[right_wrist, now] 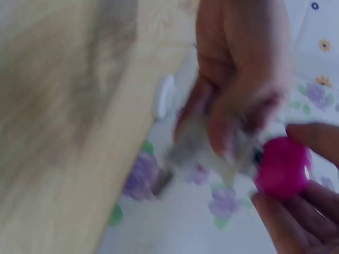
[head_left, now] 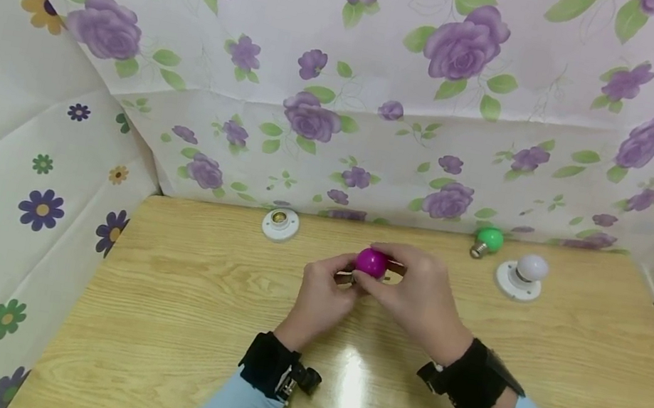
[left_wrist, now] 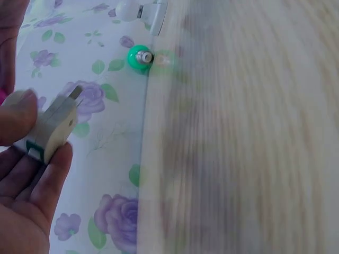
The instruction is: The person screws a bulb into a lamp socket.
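Note:
My left hand (head_left: 320, 300) grips a small white plug-in lamp socket (left_wrist: 59, 127), thumb on one face and fingers beneath. Two flat metal prongs stick out of its end, and a green-edged part shows on its side. With thumb and fingers, my right hand (head_left: 424, 300) pinches a magenta light bulb (head_left: 371, 263) around its round globe. The bulb's base points into the socket's end in the right wrist view, where the bulb (right_wrist: 283, 168) is plain but the socket is blurred. Both hands meet above the middle of the table.
On the wooden table (head_left: 183, 324), a bare round white lamp holder (head_left: 280, 224) stands at the back. Toward the back right lies a green bulb (head_left: 490, 239) on its side, beside a white bulb (head_left: 532, 268) fitted in another round holder (head_left: 514, 290). Flowered sheets (head_left: 309, 118) bound the back and sides.

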A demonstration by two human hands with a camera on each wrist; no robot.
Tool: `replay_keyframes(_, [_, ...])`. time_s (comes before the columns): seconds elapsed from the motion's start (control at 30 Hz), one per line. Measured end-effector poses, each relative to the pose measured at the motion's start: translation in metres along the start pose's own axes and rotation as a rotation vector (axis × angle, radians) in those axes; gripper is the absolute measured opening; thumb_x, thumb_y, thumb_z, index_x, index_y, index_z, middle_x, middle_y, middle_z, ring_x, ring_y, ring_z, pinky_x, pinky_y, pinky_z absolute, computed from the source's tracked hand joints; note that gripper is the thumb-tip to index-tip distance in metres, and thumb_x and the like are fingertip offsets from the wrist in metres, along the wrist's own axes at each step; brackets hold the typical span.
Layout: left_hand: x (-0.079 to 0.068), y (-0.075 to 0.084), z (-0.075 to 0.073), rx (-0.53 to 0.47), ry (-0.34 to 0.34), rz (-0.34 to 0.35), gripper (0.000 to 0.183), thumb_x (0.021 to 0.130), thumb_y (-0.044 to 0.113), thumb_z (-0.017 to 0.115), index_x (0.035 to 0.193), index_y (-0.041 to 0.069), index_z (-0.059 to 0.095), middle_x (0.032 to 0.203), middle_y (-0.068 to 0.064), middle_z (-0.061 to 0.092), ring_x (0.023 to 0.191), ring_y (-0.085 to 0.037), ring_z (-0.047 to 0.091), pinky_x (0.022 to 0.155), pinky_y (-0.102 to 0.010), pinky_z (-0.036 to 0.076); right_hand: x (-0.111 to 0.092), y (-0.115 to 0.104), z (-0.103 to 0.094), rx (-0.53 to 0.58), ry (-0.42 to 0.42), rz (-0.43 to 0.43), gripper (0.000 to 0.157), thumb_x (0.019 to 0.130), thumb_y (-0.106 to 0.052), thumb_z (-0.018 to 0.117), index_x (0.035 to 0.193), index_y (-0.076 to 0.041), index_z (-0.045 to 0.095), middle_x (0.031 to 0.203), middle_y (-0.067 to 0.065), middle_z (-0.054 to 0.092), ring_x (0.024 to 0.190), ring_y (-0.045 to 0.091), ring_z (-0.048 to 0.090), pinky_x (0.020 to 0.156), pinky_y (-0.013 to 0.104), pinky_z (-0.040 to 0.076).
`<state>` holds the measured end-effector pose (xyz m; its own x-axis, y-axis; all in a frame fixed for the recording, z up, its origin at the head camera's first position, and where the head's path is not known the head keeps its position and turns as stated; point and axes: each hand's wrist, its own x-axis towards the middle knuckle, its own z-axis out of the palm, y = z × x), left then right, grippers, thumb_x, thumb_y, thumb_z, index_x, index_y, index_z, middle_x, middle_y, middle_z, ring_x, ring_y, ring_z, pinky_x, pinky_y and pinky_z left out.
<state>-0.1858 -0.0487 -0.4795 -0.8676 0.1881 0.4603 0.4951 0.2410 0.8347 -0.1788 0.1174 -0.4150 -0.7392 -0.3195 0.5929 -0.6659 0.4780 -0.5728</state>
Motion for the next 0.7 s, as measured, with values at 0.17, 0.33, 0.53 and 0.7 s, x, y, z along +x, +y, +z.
replay_keyframes(0.17, [0.003, -0.001, -0.009, -0.010, -0.106, -0.065, 0.030, 0.082, 0.012, 0.070, 0.111, 0.017, 0.064, 0.104, 0.006, 0.063, 0.093, -0.007, 0.060, 0.077, -0.025, 0.049, 0.009, 0.003, -0.019, -0.034, -0.253, -0.042, 0.062, 0.073, -0.033, 0.079, 0.126, -0.010, 0.057, 0.124, 0.002, 0.056, 0.110, 0.013, 0.053, 0.087, 0.028, 0.044])
replay_keyframes(0.33, [0.005, 0.001, -0.015, -0.024, -0.199, -0.104, 0.033, 0.082, 0.010, 0.070, 0.114, 0.019, 0.064, 0.110, 0.008, 0.061, 0.098, -0.010, 0.058, 0.079, -0.026, 0.048, 0.018, 0.004, -0.026, -0.024, -0.407, -0.141, 0.052, 0.076, -0.019, 0.077, 0.124, -0.011, 0.059, 0.125, 0.002, 0.056, 0.113, 0.012, 0.051, 0.090, 0.024, 0.041])
replay_keyframes(0.53, [0.004, 0.001, -0.015, 0.005, -0.235, -0.078, 0.029, 0.083, 0.010, 0.068, 0.110, 0.019, 0.064, 0.108, 0.011, 0.061, 0.098, -0.008, 0.057, 0.079, -0.025, 0.048, 0.019, 0.004, -0.023, 0.010, -0.414, -0.176, 0.042, 0.075, -0.006, 0.075, 0.115, -0.013, 0.064, 0.109, -0.009, 0.062, 0.099, 0.003, 0.056, 0.079, 0.019, 0.045])
replay_keyframes(0.7, [0.000, -0.001, -0.011, 0.019, -0.175, 0.001, 0.028, 0.084, 0.012, 0.068, 0.112, 0.017, 0.064, 0.107, 0.009, 0.062, 0.098, -0.005, 0.057, 0.079, -0.024, 0.048, 0.015, 0.005, -0.018, 0.020, -0.354, -0.156, 0.039, 0.075, -0.004, 0.072, 0.113, -0.013, 0.066, 0.105, -0.008, 0.063, 0.096, 0.003, 0.057, 0.077, 0.020, 0.047])
